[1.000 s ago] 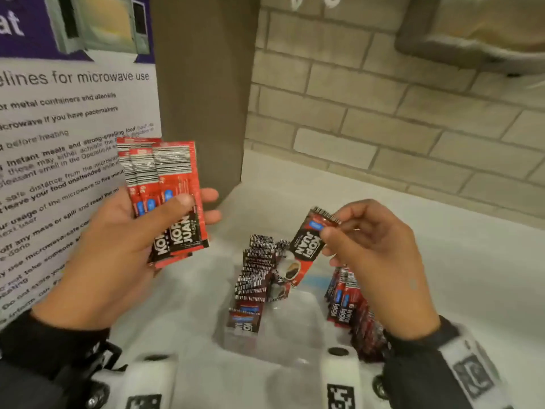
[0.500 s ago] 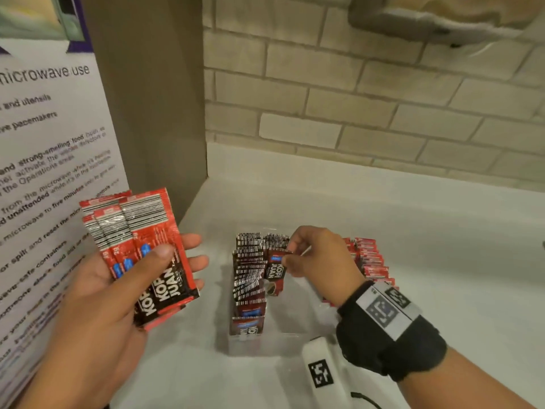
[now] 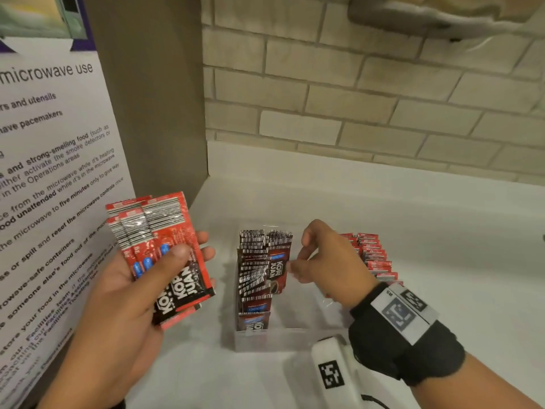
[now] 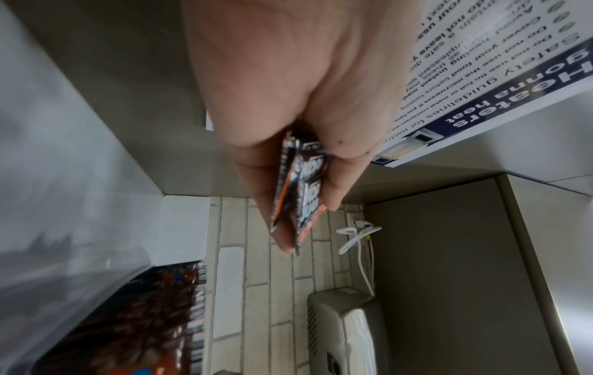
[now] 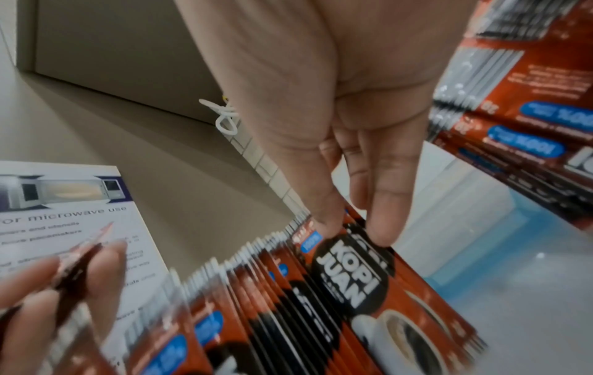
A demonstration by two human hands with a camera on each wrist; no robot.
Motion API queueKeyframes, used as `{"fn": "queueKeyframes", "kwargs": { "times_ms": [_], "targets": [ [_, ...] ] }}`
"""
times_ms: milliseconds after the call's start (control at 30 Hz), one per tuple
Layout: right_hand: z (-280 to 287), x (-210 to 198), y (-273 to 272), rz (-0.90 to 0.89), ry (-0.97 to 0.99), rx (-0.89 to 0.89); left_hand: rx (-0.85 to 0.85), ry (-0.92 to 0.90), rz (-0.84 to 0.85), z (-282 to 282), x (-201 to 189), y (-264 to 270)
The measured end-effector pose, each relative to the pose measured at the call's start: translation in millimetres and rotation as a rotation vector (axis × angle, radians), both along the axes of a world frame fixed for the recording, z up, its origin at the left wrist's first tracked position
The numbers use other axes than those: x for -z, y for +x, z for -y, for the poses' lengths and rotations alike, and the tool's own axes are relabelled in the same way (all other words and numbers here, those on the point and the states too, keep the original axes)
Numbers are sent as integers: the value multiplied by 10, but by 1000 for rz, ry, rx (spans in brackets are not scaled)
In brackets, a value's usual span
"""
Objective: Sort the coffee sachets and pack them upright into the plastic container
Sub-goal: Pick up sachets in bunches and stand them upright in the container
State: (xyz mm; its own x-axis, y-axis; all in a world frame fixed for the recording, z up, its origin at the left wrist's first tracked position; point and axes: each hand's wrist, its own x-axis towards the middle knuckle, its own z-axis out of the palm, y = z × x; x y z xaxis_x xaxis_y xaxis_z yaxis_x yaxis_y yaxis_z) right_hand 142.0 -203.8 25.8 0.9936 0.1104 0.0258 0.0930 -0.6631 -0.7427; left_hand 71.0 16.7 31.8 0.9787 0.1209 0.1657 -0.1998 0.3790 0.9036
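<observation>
My left hand [image 3: 191,249] holds a fanned stack of red coffee sachets [image 3: 159,240] raised at the left, thumb across their fronts; the left wrist view shows the sachets [image 4: 301,192] edge-on between thumb and fingers. A clear plastic container [image 3: 280,340] sits on the white counter [image 3: 413,219], with a row of upright sachets [image 3: 253,278] along its left side. My right hand [image 3: 296,258] reaches into it and pinches the top of one sachet [image 3: 278,267] standing against that row. In the right wrist view my fingertips [image 5: 385,228] meet on this sachet [image 5: 353,279].
More red sachets [image 3: 374,255] are lined up right of the container, partly hidden by my right hand. A microwave poster [image 3: 44,172] stands at the left, a brick wall [image 3: 324,98] behind. A white marked device [image 3: 333,373] lies at the container's front right corner.
My right hand came down from mid-air with its sachet into the container, and the sachet now stands against the row. My left hand keeps holding its stack.
</observation>
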Motion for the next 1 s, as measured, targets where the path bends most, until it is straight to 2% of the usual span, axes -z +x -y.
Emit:
{"fn": "queueKeyframes", "kwargs": {
  "times_ms": [67, 133, 267, 367, 467, 533, 633, 700, 767, 833, 900, 1000],
  "targets": [
    [22, -101, -37, 79, 10, 30, 30, -14, -13, 32, 28, -1],
    [-22, -267, -115, 153, 138, 16, 24, 24, -27, 110, 18, 104],
    [-302, -508, -353, 11, 538, -254, 68, 50, 8, 320, -157, 214],
    [-448, -520, -431, 71, 612, -253, 40, 45, 54, 426, -273, 236],
    [-453, -533, -431, 225, 596, -168, -13, 36, 77, 471, -332, 238],
    [-450, -543, -439, 359, 516, -155, -58, 5, 77, 464, -338, 237],
    [-492, -491, -449, 602, 172, -211, -42, -83, 77, 460, -325, 206],
    [-497, -432, -431, 667, 30, -242, -32, -131, 64, 465, -324, 186],
    [-478, -433, -446, 611, 51, -303, -63, -149, 70, 450, -312, 193],
    [-446, -452, -473, 538, 154, -343, -118, -177, 83, 425, -315, 214],
    [-413, -466, -480, 442, 320, -251, -154, -223, 94, 415, -339, 231],
    [-392, -470, -456, 62, 722, -168, -129, -256, 104, 481, -352, 218]
  ]
}}
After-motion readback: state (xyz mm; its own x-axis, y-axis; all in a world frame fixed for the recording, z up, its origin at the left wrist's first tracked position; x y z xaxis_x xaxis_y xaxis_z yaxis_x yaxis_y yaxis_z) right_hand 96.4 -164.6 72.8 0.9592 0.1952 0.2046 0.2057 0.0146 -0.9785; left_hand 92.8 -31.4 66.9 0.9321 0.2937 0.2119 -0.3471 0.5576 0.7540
